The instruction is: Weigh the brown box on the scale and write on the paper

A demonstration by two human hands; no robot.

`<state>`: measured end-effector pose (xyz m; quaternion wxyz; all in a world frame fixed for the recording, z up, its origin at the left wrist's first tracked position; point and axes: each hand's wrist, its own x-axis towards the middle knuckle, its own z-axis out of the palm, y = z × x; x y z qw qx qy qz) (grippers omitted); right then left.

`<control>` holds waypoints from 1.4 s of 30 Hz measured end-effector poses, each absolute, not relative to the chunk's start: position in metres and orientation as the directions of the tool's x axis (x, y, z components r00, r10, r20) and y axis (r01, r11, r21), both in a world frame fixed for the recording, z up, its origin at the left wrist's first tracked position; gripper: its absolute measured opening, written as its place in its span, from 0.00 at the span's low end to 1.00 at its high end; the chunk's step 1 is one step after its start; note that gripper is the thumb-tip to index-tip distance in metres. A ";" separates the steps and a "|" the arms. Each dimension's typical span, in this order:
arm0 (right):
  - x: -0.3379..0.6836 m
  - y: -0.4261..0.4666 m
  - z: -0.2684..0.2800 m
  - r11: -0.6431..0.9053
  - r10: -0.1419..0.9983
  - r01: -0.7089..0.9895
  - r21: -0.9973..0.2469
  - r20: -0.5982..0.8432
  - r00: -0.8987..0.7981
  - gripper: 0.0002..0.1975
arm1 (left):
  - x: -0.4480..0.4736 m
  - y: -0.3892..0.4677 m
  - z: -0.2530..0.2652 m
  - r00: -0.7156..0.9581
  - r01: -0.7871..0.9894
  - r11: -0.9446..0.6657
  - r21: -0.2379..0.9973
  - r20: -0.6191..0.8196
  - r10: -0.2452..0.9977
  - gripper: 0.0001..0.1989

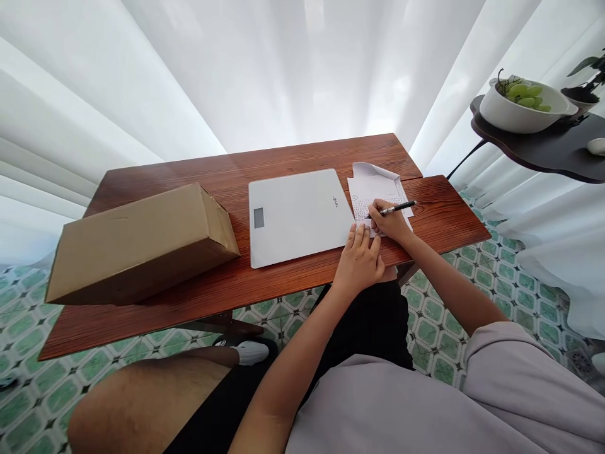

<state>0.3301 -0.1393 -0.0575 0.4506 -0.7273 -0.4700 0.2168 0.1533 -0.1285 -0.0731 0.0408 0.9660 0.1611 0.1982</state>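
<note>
In the head view my right hand is closed around a dark pen, its tip down on a sheet of paper covered in small handwriting. Another part of the paper, with a curled upper edge, shows at the top of the sheet. My left hand lies flat at the table's front edge, its fingers spread a little over the lower edge of the paper and close to the scale's corner. Left of the paper is a flat white scale with a small grey display.
A closed cardboard box occupies the left of the wooden table. To the right, a dark side shelf bears a white bowl of green grapes and a potted plant. White curtains hang behind. Another person's knee is at lower left.
</note>
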 end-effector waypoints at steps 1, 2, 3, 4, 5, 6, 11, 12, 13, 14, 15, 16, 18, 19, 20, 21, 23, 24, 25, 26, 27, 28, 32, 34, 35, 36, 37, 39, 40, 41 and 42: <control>0.330 -0.139 -0.057 -0.154 0.880 0.496 -0.854 0.109 0.462 0.21 | 0.153 -0.129 -0.073 0.870 0.294 -0.945 0.144 0.368 0.327 0.27; 0.330 -0.139 -0.056 -0.156 0.881 0.504 -0.849 0.111 0.460 0.21 | 0.153 -0.129 -0.073 0.871 0.292 -0.945 0.145 0.367 0.325 0.27; 0.330 -0.139 -0.056 -0.157 0.881 0.511 -0.845 0.113 0.459 0.21 | 0.153 -0.129 -0.073 0.872 0.291 -0.945 0.146 0.365 0.325 0.27; 0.330 -0.139 -0.056 -0.158 0.882 0.517 -0.841 0.115 0.457 0.21 | 0.153 -0.129 -0.073 0.873 0.292 -0.945 0.147 0.363 0.326 0.27; 0.330 -0.138 -0.056 -0.157 0.883 0.521 -0.839 0.117 0.455 0.21 | 0.153 -0.129 -0.072 0.873 0.293 -0.945 0.148 0.361 0.327 0.27; 0.330 -0.138 -0.056 -0.157 0.884 0.523 -0.838 0.118 0.453 0.21 | 0.154 -0.129 -0.072 0.874 0.294 -0.944 0.149 0.359 0.329 0.27; 0.332 -0.138 -0.060 -0.164 0.882 0.498 -0.851 0.100 0.461 0.22 | 0.154 -0.128 -0.072 0.873 0.294 -0.944 0.148 0.360 0.329 0.27; 0.332 -0.138 -0.060 -0.167 0.880 0.492 -0.854 0.096 0.465 0.22 | 0.154 -0.128 -0.072 0.874 0.294 -0.944 0.149 0.358 0.329 0.27; 0.332 -0.138 -0.060 -0.169 0.878 0.487 -0.857 0.093 0.470 0.22 | 0.153 -0.128 -0.072 0.875 0.294 -0.944 0.150 0.356 0.328 0.27; 0.331 -0.138 -0.060 -0.171 0.876 0.482 -0.859 0.092 0.474 0.22 | 0.153 -0.128 -0.072 0.876 0.293 -0.944 0.150 0.354 0.328 0.27; 0.331 -0.139 -0.059 -0.171 0.874 0.479 -0.861 0.092 0.478 0.22 | 0.153 -0.128 -0.072 0.876 0.293 -0.944 0.149 0.354 0.328 0.27; 0.331 -0.139 -0.059 -0.171 0.873 0.478 -0.861 0.093 0.480 0.22 | 0.153 -0.128 -0.072 0.875 0.294 -0.944 0.148 0.356 0.328 0.27; 0.330 -0.139 -0.058 -0.169 0.872 0.481 -0.860 0.096 0.479 0.22 | 0.153 -0.128 -0.072 0.873 0.293 -0.945 0.145 0.363 0.326 0.27; 0.330 -0.139 -0.058 -0.168 0.873 0.484 -0.859 0.099 0.478 0.22 | 0.153 -0.129 -0.072 0.871 0.293 -0.945 0.144 0.367 0.326 0.27; 0.330 -0.139 -0.058 -0.166 0.873 0.486 -0.858 0.101 0.477 0.22 | 0.153 -0.129 -0.072 0.869 0.292 -0.946 0.144 0.373 0.325 0.26; 0.330 -0.139 -0.058 -0.164 0.874 0.488 -0.857 0.103 0.475 0.21 | 0.153 -0.129 -0.073 0.867 0.290 -0.946 0.143 0.379 0.322 0.26; 0.331 -0.138 -0.059 -0.161 0.876 0.490 -0.857 0.105 0.471 0.21 | 0.153 -0.129 -0.073 0.865 0.287 -0.947 0.141 0.387 0.320 0.26; 0.331 -0.138 -0.060 -0.159 0.877 0.490 -0.857 0.105 0.468 0.20 | 0.153 -0.129 -0.074 0.865 0.286 -0.948 0.141 0.386 0.319 0.26; 0.332 -0.138 -0.061 -0.159 0.878 0.489 -0.858 0.104 0.467 0.20 | 0.153 -0.129 -0.074 0.868 0.285 -0.948 0.141 0.382 0.317 0.27; 0.332 -0.138 -0.061 -0.159 0.879 0.487 -0.859 0.102 0.466 0.20 | 0.154 -0.129 -0.074 0.871 0.284 -0.948 0.141 0.376 0.317 0.27; 0.332 -0.138 -0.062 -0.159 0.879 0.486 -0.860 0.101 0.466 0.19 | 0.154 -0.128 -0.074 0.874 0.284 -0.948 0.143 0.369 0.318 0.27; 0.332 -0.138 -0.062 -0.159 0.878 0.484 -0.860 0.101 0.467 0.19 | 0.154 -0.128 -0.073 0.876 0.284 -0.948 0.146 0.363 0.318 0.27; 0.332 -0.138 -0.061 -0.155 0.876 0.482 -0.863 0.106 0.471 0.17 | 0.154 -0.129 -0.070 0.878 0.288 -0.946 0.146 0.354 0.322 0.27; 0.332 -0.138 -0.061 -0.152 0.874 0.481 -0.864 0.109 0.473 0.17 | 0.154 -0.129 -0.069 0.877 0.292 -0.946 0.139 0.355 0.323 0.26; 0.332 -0.138 -0.061 -0.151 0.874 0.481 -0.864 0.111 0.473 0.17 | 0.153 -0.129 -0.069 0.877 0.294 -0.946 0.136 0.356 0.324 0.26; 0.332 -0.138 -0.061 -0.150 0.874 0.481 -0.864 0.112 0.474 0.17 | 0.153 -0.129 -0.069 0.877 0.295 -0.946 0.132 0.357 0.323 0.26; 0.332 -0.138 -0.061 -0.148 0.873 0.481 -0.864 0.114 0.474 0.17 | 0.153 -0.129 -0.069 0.877 0.295 -0.947 0.129 0.358 0.322 0.27; 0.332 -0.138 -0.062 -0.144 0.871 0.477 -0.867 0.117 0.476 0.18 | 0.153 -0.129 -0.070 0.878 0.293 -0.948 0.122 0.358 0.318 0.27; 0.332 -0.139 -0.063 -0.140 0.870 0.472 -0.870 0.120 0.479 0.18 | 0.153 -0.129 -0.070 0.878 0.294 -0.948 0.120 0.357 0.318 0.27; 0.332 -0.139 -0.063 -0.135 0.868 0.466 -0.874 0.122 0.481 0.19 | 0.152 -0.129 -0.070 0.880 0.295 -0.948 0.120 0.354 0.318 0.27; 0.332 -0.139 -0.064 -0.130 0.867 0.462 -0.877 0.125 0.482 0.19 | 0.152 -0.129 -0.070 0.881 0.296 -0.948 0.120 0.349 0.319 0.27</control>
